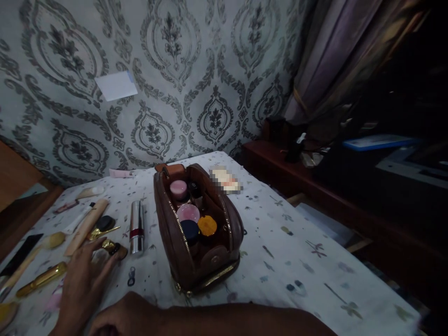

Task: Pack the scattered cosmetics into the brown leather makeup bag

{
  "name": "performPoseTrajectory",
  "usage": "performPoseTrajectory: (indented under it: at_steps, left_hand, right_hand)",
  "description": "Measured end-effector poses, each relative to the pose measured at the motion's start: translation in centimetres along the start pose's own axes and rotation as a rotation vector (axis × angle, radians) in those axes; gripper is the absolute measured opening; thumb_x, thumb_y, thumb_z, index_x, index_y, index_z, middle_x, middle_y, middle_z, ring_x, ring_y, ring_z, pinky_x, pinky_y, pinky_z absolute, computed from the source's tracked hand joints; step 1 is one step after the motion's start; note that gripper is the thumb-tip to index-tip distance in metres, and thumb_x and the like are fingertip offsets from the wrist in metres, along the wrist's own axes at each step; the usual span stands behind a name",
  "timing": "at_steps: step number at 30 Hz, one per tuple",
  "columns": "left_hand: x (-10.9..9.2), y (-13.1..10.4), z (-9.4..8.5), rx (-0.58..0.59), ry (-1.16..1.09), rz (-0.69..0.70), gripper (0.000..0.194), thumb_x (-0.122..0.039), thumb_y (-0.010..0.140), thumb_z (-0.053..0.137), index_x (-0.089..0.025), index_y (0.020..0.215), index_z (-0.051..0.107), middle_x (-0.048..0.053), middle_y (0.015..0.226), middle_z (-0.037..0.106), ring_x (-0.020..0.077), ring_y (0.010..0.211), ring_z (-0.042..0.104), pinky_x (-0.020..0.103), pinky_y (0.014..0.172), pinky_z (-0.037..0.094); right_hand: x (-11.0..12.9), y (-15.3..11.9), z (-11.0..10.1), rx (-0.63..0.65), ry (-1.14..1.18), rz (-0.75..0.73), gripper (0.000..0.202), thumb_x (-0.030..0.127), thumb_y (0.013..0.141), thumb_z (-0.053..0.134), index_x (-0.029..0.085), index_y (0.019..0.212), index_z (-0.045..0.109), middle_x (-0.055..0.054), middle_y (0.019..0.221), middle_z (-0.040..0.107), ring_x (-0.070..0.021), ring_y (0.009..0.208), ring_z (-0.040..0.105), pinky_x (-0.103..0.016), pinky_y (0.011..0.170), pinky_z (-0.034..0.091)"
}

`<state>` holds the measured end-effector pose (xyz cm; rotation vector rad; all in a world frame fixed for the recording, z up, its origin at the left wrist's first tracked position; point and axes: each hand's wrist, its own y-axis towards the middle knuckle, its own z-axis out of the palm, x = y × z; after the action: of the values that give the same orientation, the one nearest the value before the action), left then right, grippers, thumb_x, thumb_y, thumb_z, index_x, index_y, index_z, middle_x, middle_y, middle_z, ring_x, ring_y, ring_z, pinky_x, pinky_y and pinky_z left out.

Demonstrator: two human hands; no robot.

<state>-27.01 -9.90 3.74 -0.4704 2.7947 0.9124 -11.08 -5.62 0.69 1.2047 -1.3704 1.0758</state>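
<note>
My left hand (82, 277) reaches over the cloth at the lower left, thumb and forefinger apart. Its fingertips are beside a small dark bottle with a gold part (111, 246); whether they touch it I cannot tell. My right hand (121, 315) is curled at the bottom edge, its forearm crossing from the right; anything in its fingers is hidden. A brown zip bag (168, 238) stands unzipped in the middle. Inside are pink-lidded jars (188, 213), a dark-lidded jar (189, 229) and one with an orange-yellow lid (207, 225). A silver tube (136, 228) lies left of the bag.
Makeup brushes (54, 240), a gold tube (41, 280), a black flat item (21, 254) and a pink tube (119, 173) lie on the patterned cloth (280, 261). A blurred-out card (226, 180) lies behind the bag. Dark furniture (336, 224) borders the right side.
</note>
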Motion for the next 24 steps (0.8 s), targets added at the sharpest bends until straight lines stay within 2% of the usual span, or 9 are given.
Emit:
performPoseTrajectory:
  at_steps: [7,16,21,24]
  left_hand:
    - [-0.4,0.1,-0.4,-0.001,0.016,0.015,0.052,-0.064,0.085,0.048,-0.022,0.116,0.056,0.014,0.106,0.066,0.0357,0.104,0.06,0.051,0.087,0.048]
    - [-0.3,0.3,-0.6,0.001,0.0,0.031,0.052,-0.065,0.084,0.049,-0.023,0.114,0.056,0.013,0.106,0.066,0.0353,0.103,0.059,0.05,0.087,0.047]
    - [0.1,0.7,-2.1,0.014,-0.08,0.004,0.05,-0.065,0.078,0.057,-0.025,0.108,0.058,0.009,0.105,0.067,0.0333,0.103,0.06,0.047,0.089,0.047]
    - [-0.1,0.9,-3.4,-0.035,-0.153,-0.074,0.048,-0.061,0.083,0.05,-0.023,0.112,0.057,0.008,0.108,0.067,0.0297,0.106,0.06,0.042,0.09,0.047]
  right_hand:
    - [1.5,-0.9,-0.3,-0.088,-0.032,-0.039,0.016,0.019,0.075,0.066,0.014,0.09,0.07,0.006,0.07,0.053,-0.0057,0.065,0.049,-0.012,0.063,0.038]
    - [2.0,-1.0,-0.4,-0.081,-0.047,-0.006,0.017,0.021,0.076,0.067,0.014,0.091,0.071,0.006,0.068,0.052,-0.0064,0.063,0.048,-0.014,0.062,0.038]
    - [2.0,-1.1,-0.6,-0.119,-0.041,-0.067,0.016,0.019,0.076,0.066,0.013,0.089,0.072,0.006,0.064,0.051,-0.0063,0.06,0.048,-0.014,0.06,0.037]
    - [2.0,-1.1,-0.8,-0.114,-0.042,-0.092,0.014,0.017,0.076,0.064,0.012,0.087,0.071,0.006,0.062,0.051,-0.0062,0.059,0.046,-0.015,0.059,0.037]
